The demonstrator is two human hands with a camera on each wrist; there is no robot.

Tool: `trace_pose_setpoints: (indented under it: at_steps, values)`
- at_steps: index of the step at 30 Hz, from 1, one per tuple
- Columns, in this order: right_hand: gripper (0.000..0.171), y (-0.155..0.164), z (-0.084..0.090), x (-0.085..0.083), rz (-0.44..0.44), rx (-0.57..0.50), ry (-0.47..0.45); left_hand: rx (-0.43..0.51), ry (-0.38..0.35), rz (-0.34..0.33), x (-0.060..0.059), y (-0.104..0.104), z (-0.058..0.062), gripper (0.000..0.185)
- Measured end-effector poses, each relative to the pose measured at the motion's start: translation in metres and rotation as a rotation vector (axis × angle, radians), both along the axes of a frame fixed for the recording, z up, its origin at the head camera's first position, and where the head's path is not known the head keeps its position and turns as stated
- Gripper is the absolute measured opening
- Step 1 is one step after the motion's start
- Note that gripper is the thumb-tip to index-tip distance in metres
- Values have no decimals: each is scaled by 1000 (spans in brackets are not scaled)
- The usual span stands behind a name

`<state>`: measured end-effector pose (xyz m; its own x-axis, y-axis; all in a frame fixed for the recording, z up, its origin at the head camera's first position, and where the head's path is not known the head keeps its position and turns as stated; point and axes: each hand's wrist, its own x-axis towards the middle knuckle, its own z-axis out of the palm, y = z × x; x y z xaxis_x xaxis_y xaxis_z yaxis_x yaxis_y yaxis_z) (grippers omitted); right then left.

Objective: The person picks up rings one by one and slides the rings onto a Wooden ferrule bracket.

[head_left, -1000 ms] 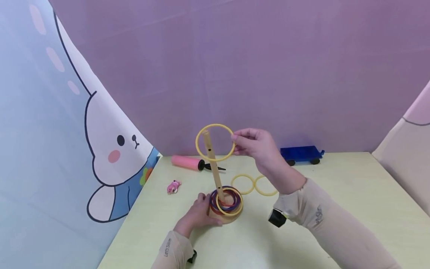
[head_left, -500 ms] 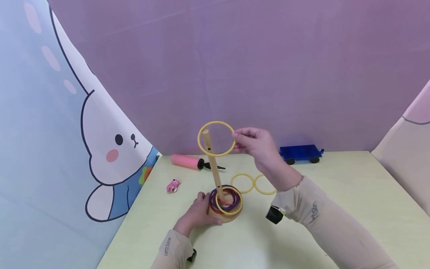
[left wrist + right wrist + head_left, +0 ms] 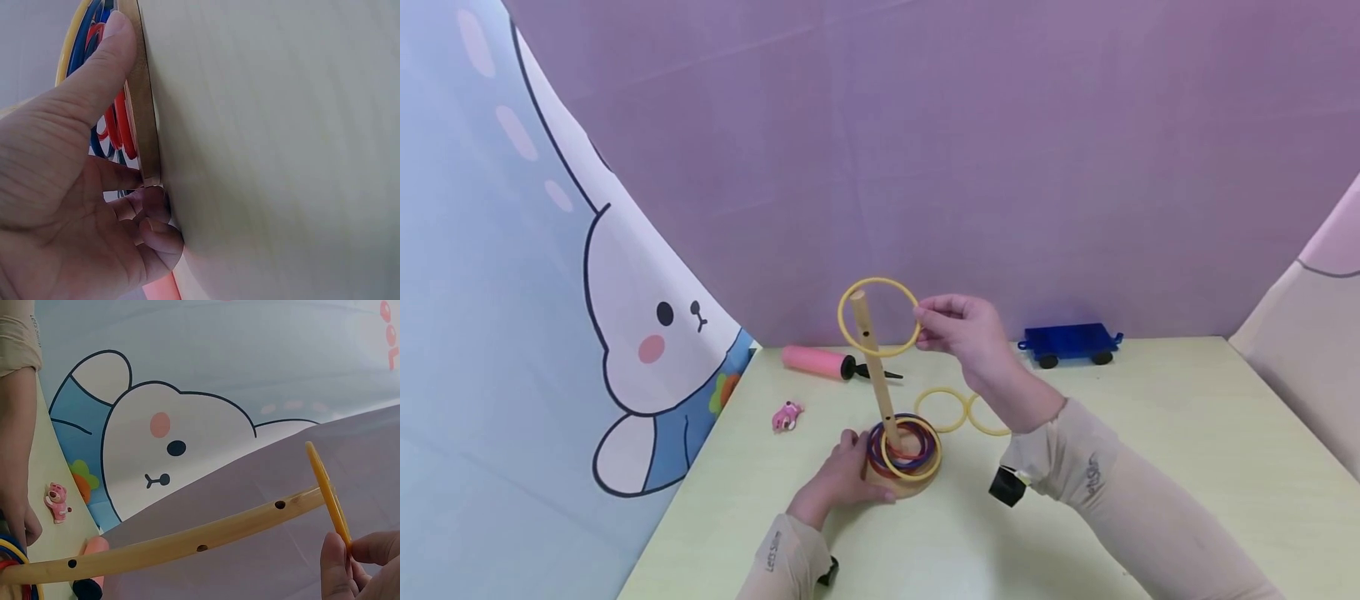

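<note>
My right hand (image 3: 958, 333) pinches a yellow ring (image 3: 880, 355) between thumb and fingers, at the top of an upright wooden post (image 3: 877, 379). From the right wrist view, the post's tip meets the ring (image 3: 329, 494) and pokes slightly past it. Low on the table, my left hand (image 3: 844, 473) grips the round wooden base (image 3: 880, 479) of this ring toss stand. Its thumb lies along the base edge (image 3: 147, 137) while the fingers curl at the far side. Red, blue and yellow rings (image 3: 938, 457) lie stacked on the base around the post.
Two loose yellow rings (image 3: 942, 389) lie on the table (image 3: 1150, 467) behind the stand, one partly behind the right forearm. A pink hand pump (image 3: 816, 362) and a small pink bear figure (image 3: 787, 417) are at left. Back right stands a blue toy wagon (image 3: 1070, 342).
The yellow ring in my right hand rose slightly, then came back down and a little left at the post's top. My left hand stays put on the base.
</note>
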<state>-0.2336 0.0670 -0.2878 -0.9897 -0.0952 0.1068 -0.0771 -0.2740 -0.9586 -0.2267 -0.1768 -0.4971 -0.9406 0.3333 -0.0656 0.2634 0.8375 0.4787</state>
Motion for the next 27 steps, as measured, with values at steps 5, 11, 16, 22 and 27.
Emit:
trace_pose_setpoints:
  at_steps: [5, 11, 16, 22, 27]
  values:
    - [25, -1, -2, 0, -2, -5, 17, -3, 9, -1, 0, 0, 1, 115]
    - [29, -1, -2, -2, -8, -1, 41, 5, 5, -5, -1, 0, -1, 116]
    - [28, 0, -2, -3, -12, -7, 47, -1, 7, -10, -1, -1, -1, 116]
    - [25, -2, -1, -5, -23, -19, 37, 5, 20, -11, -2, -3, -2, 116]
    - [30, -3, 0, -6, -30, -16, 28, -2, 28, -19, -3, -4, -5, 116]
